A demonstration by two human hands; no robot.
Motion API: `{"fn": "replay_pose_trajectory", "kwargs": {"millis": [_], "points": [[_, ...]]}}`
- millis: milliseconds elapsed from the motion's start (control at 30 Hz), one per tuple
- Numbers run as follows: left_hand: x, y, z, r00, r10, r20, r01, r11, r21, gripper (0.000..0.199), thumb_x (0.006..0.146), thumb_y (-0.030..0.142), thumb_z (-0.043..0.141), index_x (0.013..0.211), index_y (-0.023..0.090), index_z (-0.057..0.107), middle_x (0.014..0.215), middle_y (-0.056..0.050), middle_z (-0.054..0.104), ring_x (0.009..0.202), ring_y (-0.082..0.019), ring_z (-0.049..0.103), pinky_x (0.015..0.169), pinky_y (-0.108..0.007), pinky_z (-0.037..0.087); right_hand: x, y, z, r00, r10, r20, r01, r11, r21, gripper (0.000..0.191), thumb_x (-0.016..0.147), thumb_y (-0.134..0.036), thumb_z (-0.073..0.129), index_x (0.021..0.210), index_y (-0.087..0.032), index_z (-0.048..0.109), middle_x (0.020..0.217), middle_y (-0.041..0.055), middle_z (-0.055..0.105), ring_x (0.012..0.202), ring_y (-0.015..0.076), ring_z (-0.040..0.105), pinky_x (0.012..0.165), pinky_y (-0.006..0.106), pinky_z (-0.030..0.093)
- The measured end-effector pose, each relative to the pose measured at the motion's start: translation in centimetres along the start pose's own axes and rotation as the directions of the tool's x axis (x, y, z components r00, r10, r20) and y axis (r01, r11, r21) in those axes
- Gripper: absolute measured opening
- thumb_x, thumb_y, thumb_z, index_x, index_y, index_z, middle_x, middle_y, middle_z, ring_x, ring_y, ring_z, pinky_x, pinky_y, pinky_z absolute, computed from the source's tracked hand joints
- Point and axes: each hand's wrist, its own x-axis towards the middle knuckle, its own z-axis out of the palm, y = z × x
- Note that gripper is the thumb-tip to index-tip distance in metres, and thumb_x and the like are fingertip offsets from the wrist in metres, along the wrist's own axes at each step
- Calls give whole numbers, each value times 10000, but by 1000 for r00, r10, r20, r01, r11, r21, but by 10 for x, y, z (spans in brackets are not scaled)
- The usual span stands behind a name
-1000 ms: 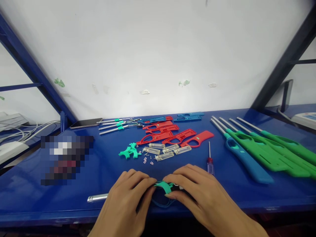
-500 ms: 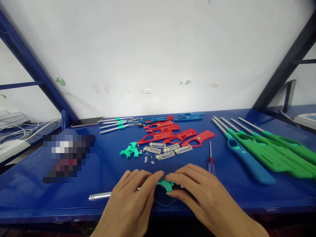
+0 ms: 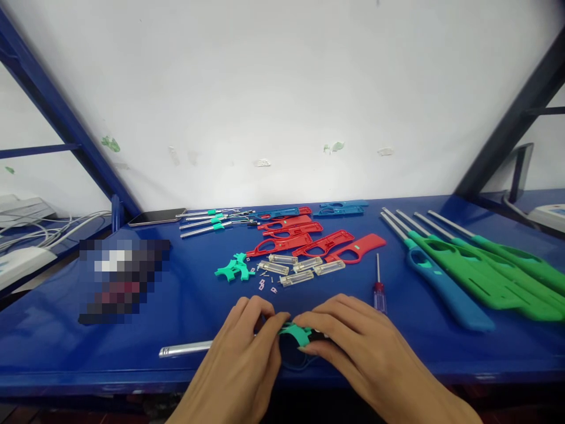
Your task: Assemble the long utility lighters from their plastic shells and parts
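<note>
At the table's near edge my left hand (image 3: 241, 353) closes over a blue lighter housing half (image 3: 295, 360). A silver lighter tube (image 3: 183, 349) sticks out to the left from under this hand. My right hand (image 3: 353, 338) pinches a green trigger (image 3: 301, 335) between thumb and forefinger, at the housing's trigger opening. A dark part beside the trigger is mostly hidden by the right fingers. The fingertips of both hands nearly meet above the housing, and the rest of it is covered.
Beyond my hands lie several green triggers (image 3: 227, 271), clear fuel tanks (image 3: 296, 278), small metal bits, red housing halves (image 3: 362, 244) and blue ones (image 3: 339, 209). Tube assemblies (image 3: 205, 229) lie back left. A screwdriver (image 3: 379, 294) and finished-looking lighters (image 3: 468, 271) lie right. A phone (image 3: 158, 217) is at the back.
My left hand has shifted slightly right along the housing, baring more of the silver tube. The right hand keeps its pinch at the trigger with little movement.
</note>
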Motion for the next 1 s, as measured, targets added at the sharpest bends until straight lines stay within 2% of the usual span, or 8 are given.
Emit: {"fn": "replay_pose_trajectory", "kwargs": {"millis": [167, 267, 400, 500, 633, 800, 1000], "points": [[6, 3, -6, 999, -32, -25, 30, 996, -78, 308, 1043, 58, 444, 1214, 215, 646, 1064, -62, 648, 926, -240, 667, 831, -427, 643, -1, 0, 1, 1000, -2, 3, 2, 1000, -5, 272, 1157, -382, 455, 1238, -269, 689, 1083, 18, 807, 928, 212, 750, 841, 354, 613], [7, 3, -9, 999, -19, -30, 16, 996, -85, 303, 1045, 58, 455, 1228, 219, 634, 1056, -44, 679, 915, -229, 677, 856, -414, 626, -2, 1, 2, 1000, 20, -4, -20, 1000, -7, 279, 1155, -389, 454, 1242, -280, 696, 1110, 29, 797, 955, 217, 758, 871, 368, 633], [7, 0, -11, 999, 12, -46, -16, 997, -75, 334, 1043, 49, 476, 1284, 233, 614, 1100, -30, 725, 970, -229, 699, 893, -401, 605, -4, 1, 2, 999, 46, -20, -46, 999, -10, 299, 1152, -403, 452, 1206, -277, 718, 1236, 65, 766, 1082, 222, 763, 937, 369, 658], [8, -2, -12, 997, 21, -76, -30, 993, -117, 313, 1055, 45, 482, 1242, 246, 631, 1077, -13, 738, 942, -213, 697, 846, -357, 599, -5, -1, 0, 998, 43, -40, -44, 999, -31, 268, 1143, -380, 487, 1202, -270, 724, 1316, 88, 739, 1154, 232, 753, 966, 371, 661], [9, -4, -13, 995, 46, -88, -57, 990, -132, 296, 1086, 52, 464, 1175, 248, 667, 1022, 2, 749, 883, -190, 695, 800, -314, 595, -6, -1, -2, 999, 34, -32, -35, 999, -28, 207, 1120, -346, 547, 1194, -272, 726, 1300, 86, 743, 1155, 238, 749, 984, 387, 662], [8, -4, -15, 997, 39, -67, -47, 992, -119, 302, 1097, 74, 455, 1168, 252, 689, 1014, -2, 752, 875, -198, 695, 814, -323, 598, -11, 0, -1, 999, 35, -16, -35, 998, -48, 161, 1085, -317, 613, 1201, -283, 718, 1310, 80, 738, 1189, 273, 727, 991, 451, 661], [8, -1, -19, 999, 27, -43, -34, 985, -167, 269, 1083, 92, 495, 1171, 259, 687, 1044, -16, 730, 917, -207, 687, 849, -337, 601, -11, 0, 0, 998, 65, -4, -65, 998, 4, 133, 1061, -293, 655, 1179, -297, 716, 1261, 53, 742, 1142, 247, 723, 976, 413, 649]]}}
